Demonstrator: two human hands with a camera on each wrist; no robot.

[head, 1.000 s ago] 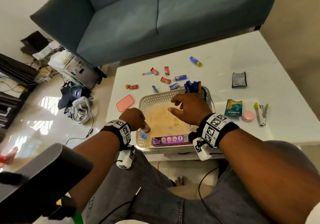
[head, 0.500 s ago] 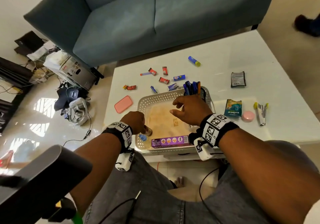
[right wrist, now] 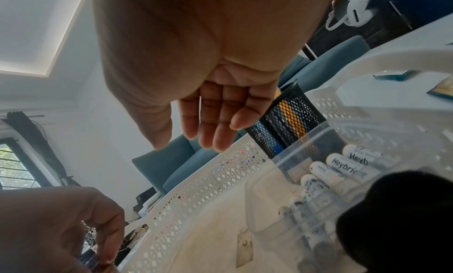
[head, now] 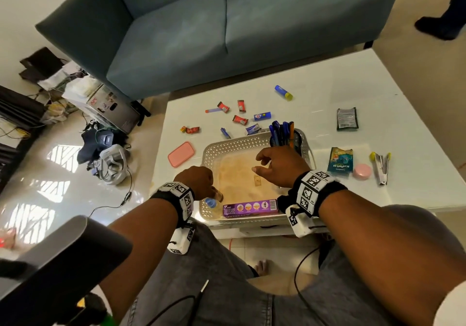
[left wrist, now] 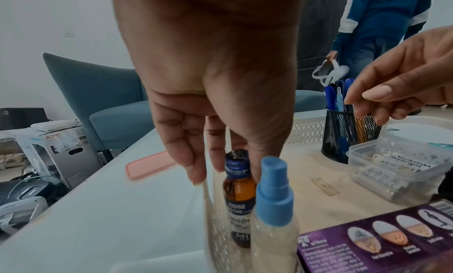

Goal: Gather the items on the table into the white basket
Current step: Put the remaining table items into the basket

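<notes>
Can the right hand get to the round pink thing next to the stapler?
Probably yes. The right hand is open and holds nothing, and the pink case lies on bare table just right of the basket, with nothing on top of it.

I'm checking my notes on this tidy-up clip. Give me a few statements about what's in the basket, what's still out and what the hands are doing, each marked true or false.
1. The left hand pinches the cap of the amber glass iodine bottle. True.
2. The right hand grips a pen. False: it holds nothing.
3. The black mesh pen holder stands inside the white perforated basket. True.
4. The pink flat lid lies in the basket. False: it lies on the table, left of it.
</notes>
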